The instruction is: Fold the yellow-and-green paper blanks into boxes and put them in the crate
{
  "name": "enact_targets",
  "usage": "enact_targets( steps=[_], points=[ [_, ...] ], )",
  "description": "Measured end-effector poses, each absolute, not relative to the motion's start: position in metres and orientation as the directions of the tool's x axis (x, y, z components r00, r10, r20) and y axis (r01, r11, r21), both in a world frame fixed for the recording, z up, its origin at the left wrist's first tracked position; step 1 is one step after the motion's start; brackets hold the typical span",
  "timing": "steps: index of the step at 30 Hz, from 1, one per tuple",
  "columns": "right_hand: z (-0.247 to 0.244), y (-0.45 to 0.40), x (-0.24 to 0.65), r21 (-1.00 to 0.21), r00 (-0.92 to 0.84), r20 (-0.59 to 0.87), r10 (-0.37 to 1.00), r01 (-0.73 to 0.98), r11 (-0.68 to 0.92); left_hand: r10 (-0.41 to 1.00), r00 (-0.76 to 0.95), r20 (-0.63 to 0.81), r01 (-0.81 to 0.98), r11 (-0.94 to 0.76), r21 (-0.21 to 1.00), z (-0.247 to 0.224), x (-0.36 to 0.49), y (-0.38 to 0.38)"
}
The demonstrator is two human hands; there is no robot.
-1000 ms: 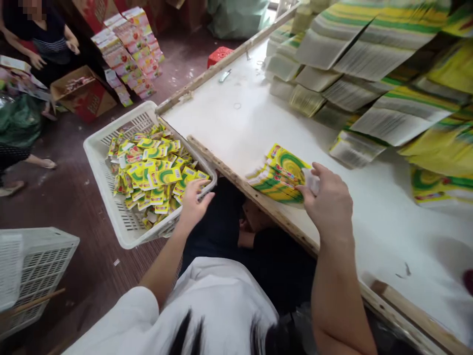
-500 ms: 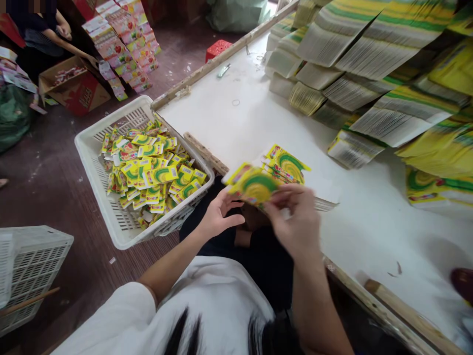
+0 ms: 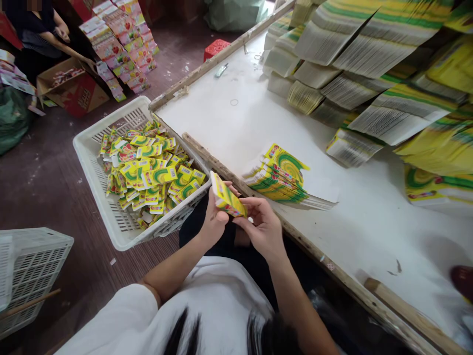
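A small yellow and green cardboard box (image 3: 228,197), opened out into its box shape, is held between my two hands over my lap. My left hand (image 3: 213,219) wraps its left side, with the thumb in front and the fingers behind. At the box's lower right end, my right hand (image 3: 263,228) pinches it between thumb and fingers. Just beyond, on the table edge, a fanned stack of flat yellow-green cartons (image 3: 283,175) lies. To the left, a white plastic basket (image 3: 121,236) holds many yellow packets (image 3: 158,175).
Tall bundles of flat cartons (image 3: 369,49) fill the right side of the white table (image 3: 214,118), which has a raised wooden edge (image 3: 314,246). A cutter (image 3: 221,70) lies farther back. Another white crate (image 3: 33,266) stands at lower left. A person (image 3: 40,34) sits near a cardboard box (image 3: 79,93).
The flat carton in my right hand is now a box with depth. My right hand came left and down to meet my left hand, which now grips the box too.
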State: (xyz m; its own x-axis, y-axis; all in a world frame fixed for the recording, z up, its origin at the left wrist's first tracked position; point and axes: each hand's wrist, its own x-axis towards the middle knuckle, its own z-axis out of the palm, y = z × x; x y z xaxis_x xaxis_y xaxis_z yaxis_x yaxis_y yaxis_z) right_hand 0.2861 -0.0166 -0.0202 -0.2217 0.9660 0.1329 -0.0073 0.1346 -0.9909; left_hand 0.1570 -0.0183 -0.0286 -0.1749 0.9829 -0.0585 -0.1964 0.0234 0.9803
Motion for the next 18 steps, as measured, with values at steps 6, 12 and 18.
enact_targets(
  steps=[6,12,18],
  points=[
    [0.000,-0.011,0.309,-0.900,-0.195,0.333,0.922,0.226,0.373,0.980,-0.198,-0.032,-0.202,-0.009,0.979,-0.020,0.129,-0.021],
    [0.009,-0.007,0.334,-0.559,-0.406,0.512,0.757,0.512,0.653,0.974,0.207,0.089,0.108,-0.113,0.988,0.025,0.090,-0.019],
    [-0.001,-0.022,0.304,-0.621,-0.091,0.666,0.740,0.482,0.618,0.977,0.207,-0.055,0.559,-0.072,0.826,0.017,0.127,-0.021]
  ],
)
